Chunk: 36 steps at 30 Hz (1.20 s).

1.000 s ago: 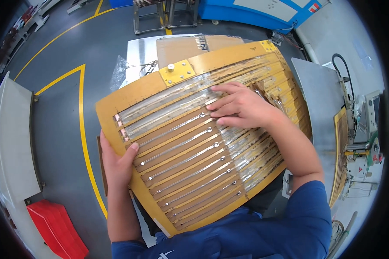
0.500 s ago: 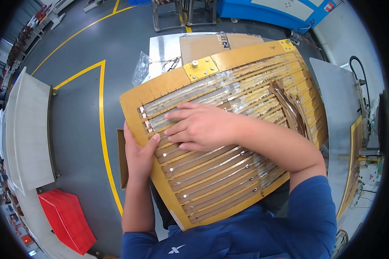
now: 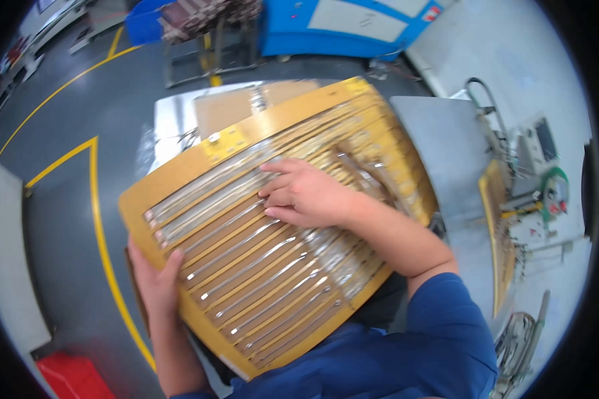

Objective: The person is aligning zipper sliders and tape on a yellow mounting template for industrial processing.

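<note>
Board (image 3: pixel 163 183) with a yellow frame and brown strips lies tilted across the person's front, its lower edge by the blue shirt (image 3: pixel 339 362). Left hand (image 3: pixel 156 286) clasps its left side, thumb pressed on the upper face and fingers around the outer edge; the fingertips below are hidden. Right hand (image 3: pixel 306 196) rests over the middle of the board, fingers slightly spread and pointing left, near the right end of the uppermost of 7 brown zipper strips (image 3: pixel 243 276). I cannot tell whether its thumb and fingertips pinch anything.

Shiny clear film (image 3: pixel 333 256) covers slots to the right of the strips. Past the right hand, loose brown strips (image 3: pixel 359 169) lie on the board. 1 yellow plate (image 3: pixel 227 145) with a knob sits on the top rail, with cardboard (image 3: pixel 226 110) beyond it.
</note>
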Tool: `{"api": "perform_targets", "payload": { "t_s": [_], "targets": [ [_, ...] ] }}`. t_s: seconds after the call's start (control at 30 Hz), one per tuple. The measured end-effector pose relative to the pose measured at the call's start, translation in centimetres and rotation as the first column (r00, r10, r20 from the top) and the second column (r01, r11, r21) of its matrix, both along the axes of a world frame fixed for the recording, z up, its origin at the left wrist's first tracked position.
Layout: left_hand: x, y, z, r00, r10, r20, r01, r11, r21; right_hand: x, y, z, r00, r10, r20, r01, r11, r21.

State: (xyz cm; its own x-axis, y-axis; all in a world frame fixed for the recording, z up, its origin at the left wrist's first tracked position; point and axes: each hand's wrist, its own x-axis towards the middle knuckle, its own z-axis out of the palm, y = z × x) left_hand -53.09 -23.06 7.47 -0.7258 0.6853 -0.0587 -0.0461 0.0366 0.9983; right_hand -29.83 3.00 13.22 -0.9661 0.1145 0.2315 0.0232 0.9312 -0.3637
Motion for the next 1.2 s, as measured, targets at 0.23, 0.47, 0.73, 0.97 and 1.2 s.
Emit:
{"api": "perform_targets", "payload": {
  "t_s": [0.23,0.47,0.73,0.97,1.2],
  "targets": [
    [-0.1,-0.1,0.5,0.994,-0.042,-0.102,0.034,0.997,-0.070,13.2,0.7,3.5,0.519,-0.829,0.208,0.829,0.548,0.115],
    [0.1,0.3,0.4,0.997,-0.040,-0.067,0.035,0.997,-0.072,20.9,0.6,2.0,0.345,-0.861,0.374,0.921,0.387,0.042],
    [0.0,-0.1,0.2,0.997,-0.043,-0.057,0.041,0.998,-0.047,22.3,1.5,3.9,0.372,-0.816,0.442,0.917,0.252,-0.308],
    [0.1,0.0,0.4,0.997,-0.046,-0.061,0.044,0.998,-0.044,22.4,1.8,5.4,0.535,-0.720,0.442,0.809,0.287,-0.512],
    [0.0,0.1,0.3,0.995,-0.056,-0.083,0.052,0.998,-0.043,23.6,2.7,7.4,0.638,-0.736,0.227,0.414,0.079,-0.907]
  ]
}}
